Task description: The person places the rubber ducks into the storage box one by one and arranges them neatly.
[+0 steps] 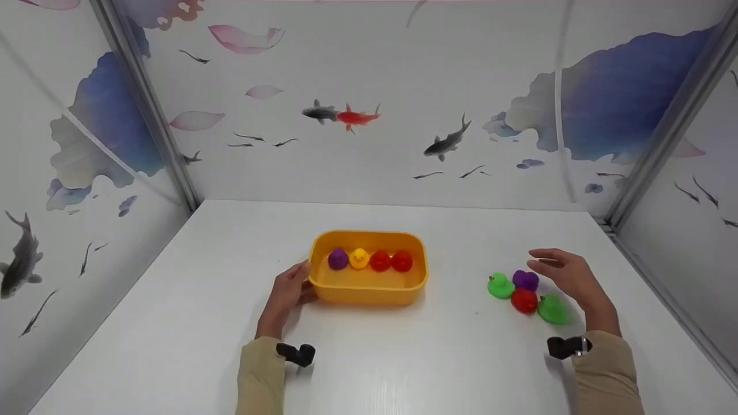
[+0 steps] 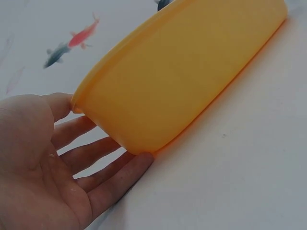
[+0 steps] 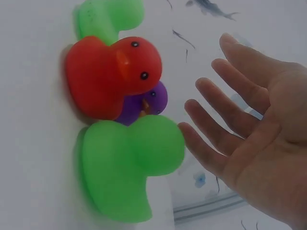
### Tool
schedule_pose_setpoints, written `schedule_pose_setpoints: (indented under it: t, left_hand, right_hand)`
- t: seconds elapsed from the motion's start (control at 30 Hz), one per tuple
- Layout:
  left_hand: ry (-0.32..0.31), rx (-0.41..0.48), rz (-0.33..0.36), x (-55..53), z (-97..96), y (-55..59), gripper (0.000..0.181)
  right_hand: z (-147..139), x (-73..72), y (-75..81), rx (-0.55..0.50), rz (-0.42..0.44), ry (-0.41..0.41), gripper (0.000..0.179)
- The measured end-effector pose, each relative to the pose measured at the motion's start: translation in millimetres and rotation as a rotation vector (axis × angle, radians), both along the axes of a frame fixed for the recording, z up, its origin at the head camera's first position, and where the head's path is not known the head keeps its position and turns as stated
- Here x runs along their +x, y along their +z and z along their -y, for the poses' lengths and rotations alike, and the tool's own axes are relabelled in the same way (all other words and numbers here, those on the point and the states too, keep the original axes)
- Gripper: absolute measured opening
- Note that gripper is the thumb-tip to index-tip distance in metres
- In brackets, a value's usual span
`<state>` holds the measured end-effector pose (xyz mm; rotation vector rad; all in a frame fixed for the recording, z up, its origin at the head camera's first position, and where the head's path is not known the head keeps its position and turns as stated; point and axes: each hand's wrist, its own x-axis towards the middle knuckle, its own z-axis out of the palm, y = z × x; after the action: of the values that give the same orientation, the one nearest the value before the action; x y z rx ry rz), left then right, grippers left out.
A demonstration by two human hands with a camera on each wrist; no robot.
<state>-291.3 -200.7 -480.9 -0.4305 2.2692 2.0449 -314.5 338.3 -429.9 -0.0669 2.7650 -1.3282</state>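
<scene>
A yellow plastic box (image 1: 363, 295) stands mid-table, holding a row of toy ducks: a purple duck (image 1: 338, 259), a yellow duck (image 1: 359, 259) and two red ducks. At the box's left end, my left hand (image 1: 291, 288) touches the wall and rim with extended fingers (image 2: 112, 184). On the right, my right hand (image 1: 568, 276) hovers beside a cluster of ducks, its fingers spread and holding nothing. That cluster has a red duck (image 3: 112, 79), a purple duck (image 1: 526, 280), a near green duck (image 3: 129, 167) and another green duck (image 1: 500, 286).
The white table (image 1: 392, 363) meets a back wall (image 1: 369, 173) painted with fish and petals. Side walls with metal corner posts (image 1: 147, 104) enclose it left and right. Each wrist wears a black strap with a small camera (image 1: 297, 354).
</scene>
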Motion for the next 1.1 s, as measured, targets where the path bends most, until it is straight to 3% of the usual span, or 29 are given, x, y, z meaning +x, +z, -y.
schedule_pose_setpoints:
  t: [0.27,0.77,1.1]
  left_hand:
    - [-0.002,-0.003,0.009,-0.2,0.0,-0.1,0.048]
    - [-0.017,0.026,-0.013,-0.9,-1.0,-2.9,0.049]
    - [-0.011,0.013,-0.009,-1.5,1.6,-2.2,0.049]
  right_hand:
    - [-5.8,-5.9,-14.6,0.08,0.053,0.026,0.069]
    - [-10.5,-2.2,-23.2,0.154,0.098,0.104,0.058]
    - [-9.6,-5.9,-25.0,0.153,0.117,0.065,0.066]
